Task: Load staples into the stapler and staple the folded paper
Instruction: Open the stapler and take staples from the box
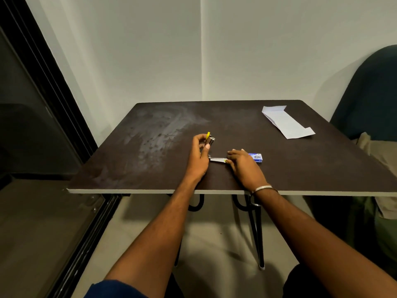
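A dark brown table [150,134], smudged pale, stands in a white-walled corner beside a black-framed glass door [32,117]. The yellow-and-metal stapler [216,159] lies swung open mid-table: the left hand [198,155] pinches its raised top, the right hand [245,166] pinches its base. The blue staple box [256,157] lies just behind the right hand, and the folded paper [286,122] lies at the far right.

Dark table [150,168] with dusty smears. Stapler base [217,160] lies between both hands' fingers; blue staple box [256,157] just past right fingertips. Folded paper [286,122] well beyond.

Stapler [211,150] left of staple box [256,157]
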